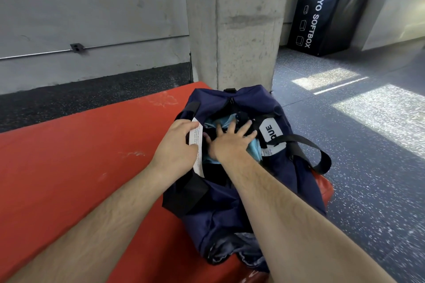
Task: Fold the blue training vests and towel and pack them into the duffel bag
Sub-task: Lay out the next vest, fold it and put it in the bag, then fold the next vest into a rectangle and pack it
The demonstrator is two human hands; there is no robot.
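One duffel bag (213,209) on red mat (80,167), concrete pillar (241,25)

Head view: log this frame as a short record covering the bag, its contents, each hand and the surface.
bag: navy duffel bag, unzipped, lying on the red mat
contents: light blue fabric inside the opening; cannot tell whether it is a vest or the towel
left hand: left hand grips the bag's left rim at the white label
right hand: right hand, fingers spread, presses down on the fabric
strap: black carry strap loops over the bag's right side
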